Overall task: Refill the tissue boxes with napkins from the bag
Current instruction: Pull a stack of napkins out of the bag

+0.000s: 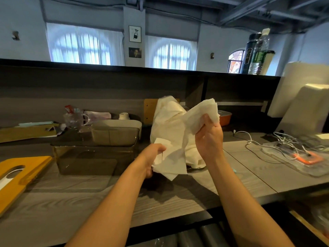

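A bundle of white napkins [201, 113] is held up above the counter by my right hand [209, 138], whose fingers and thumb curl round its lower end. My left hand [151, 159] grips more white napkins [170, 159] lower down, in front of the pale bag [170, 125] that stands on the counter behind both hands. A smoky transparent tissue box [92, 155] sits open to the left of my left hand. Its yellow wooden lid [19, 173] with an oval slot lies further left. A second box with a pale lid [117, 127] stands behind it.
The grey wood-grain counter [89, 198] has a glass mug [74, 118] and papers at the back left. White cables [277, 145] and an orange device in clear plastic [308, 157] lie at the right, by a pale monitor back [302, 111]. Bottles [258, 52] stand on the raised ledge.
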`<action>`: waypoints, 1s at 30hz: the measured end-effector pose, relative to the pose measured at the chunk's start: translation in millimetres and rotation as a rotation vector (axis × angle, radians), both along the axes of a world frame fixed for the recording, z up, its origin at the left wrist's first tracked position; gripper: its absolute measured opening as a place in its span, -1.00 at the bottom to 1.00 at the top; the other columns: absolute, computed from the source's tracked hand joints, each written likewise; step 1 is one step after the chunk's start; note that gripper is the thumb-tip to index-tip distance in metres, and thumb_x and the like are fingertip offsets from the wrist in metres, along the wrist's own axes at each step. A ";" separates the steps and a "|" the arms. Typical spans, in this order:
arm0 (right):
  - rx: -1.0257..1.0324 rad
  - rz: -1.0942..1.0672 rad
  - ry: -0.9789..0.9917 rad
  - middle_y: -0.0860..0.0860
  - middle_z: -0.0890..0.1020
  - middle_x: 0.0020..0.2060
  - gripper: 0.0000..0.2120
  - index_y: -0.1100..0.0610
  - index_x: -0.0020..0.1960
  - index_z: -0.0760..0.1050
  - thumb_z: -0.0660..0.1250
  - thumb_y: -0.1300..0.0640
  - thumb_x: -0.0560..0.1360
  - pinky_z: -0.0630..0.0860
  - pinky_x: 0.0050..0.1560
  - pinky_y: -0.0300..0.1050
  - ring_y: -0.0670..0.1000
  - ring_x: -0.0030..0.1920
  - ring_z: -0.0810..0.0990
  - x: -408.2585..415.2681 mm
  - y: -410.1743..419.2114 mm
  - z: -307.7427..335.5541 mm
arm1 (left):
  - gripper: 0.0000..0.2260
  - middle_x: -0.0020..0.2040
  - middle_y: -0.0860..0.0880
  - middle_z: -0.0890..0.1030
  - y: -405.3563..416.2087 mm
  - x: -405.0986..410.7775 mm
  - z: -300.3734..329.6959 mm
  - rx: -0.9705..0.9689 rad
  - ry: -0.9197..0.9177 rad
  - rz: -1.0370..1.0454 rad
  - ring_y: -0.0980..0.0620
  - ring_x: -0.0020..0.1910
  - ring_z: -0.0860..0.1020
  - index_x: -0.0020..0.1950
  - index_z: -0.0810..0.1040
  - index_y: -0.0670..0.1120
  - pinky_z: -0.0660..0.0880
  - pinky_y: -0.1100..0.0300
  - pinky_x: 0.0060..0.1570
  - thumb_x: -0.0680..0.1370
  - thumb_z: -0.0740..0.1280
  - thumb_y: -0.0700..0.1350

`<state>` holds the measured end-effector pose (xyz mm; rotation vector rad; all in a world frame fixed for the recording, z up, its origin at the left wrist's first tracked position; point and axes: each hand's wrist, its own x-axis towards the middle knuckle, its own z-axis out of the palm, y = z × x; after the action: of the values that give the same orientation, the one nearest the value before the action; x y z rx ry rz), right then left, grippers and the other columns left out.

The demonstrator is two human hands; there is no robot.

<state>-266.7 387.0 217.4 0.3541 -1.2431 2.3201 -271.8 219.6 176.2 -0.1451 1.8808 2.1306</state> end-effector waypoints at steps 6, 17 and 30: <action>0.056 -0.100 0.008 0.05 0.58 0.12 -0.65 0.13 0.35 0.41 0.32 0.15 0.58 0.63 0.04 0.00 0.11 0.17 0.59 -3.2 -6.1 26.1 | -0.84 -0.06 -0.19 0.62 3.2 12.0 4.4 0.046 -0.088 -0.134 -0.11 -0.13 0.61 0.11 0.45 -0.15 0.55 0.07 -0.21 0.61 0.29 -0.08; 0.403 -0.058 -0.254 0.08 0.64 0.08 -0.85 0.09 0.14 0.57 0.31 0.18 0.58 0.61 0.10 0.13 0.11 0.09 0.63 7.6 -13.8 25.0 | -0.56 0.20 -0.20 0.64 5.2 8.2 6.1 0.535 -0.145 -0.069 -0.22 0.15 0.60 0.36 0.54 -0.07 0.59 -0.10 0.10 0.61 0.22 0.17; 0.775 -0.158 -0.422 0.05 0.60 0.08 -0.87 0.05 0.10 0.56 0.31 0.13 0.57 0.55 0.16 0.15 0.09 0.10 0.57 24.1 -14.0 -17.2 | -0.71 0.06 -0.19 0.64 16.6 5.0 -1.2 0.359 0.068 0.091 -0.16 -0.05 0.63 0.36 0.43 -0.14 0.59 -0.06 -0.23 0.64 0.26 -0.18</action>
<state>-242.5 373.0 200.2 -0.0028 -2.2706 1.7383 -266.8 236.2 175.0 -0.0825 1.5169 2.5222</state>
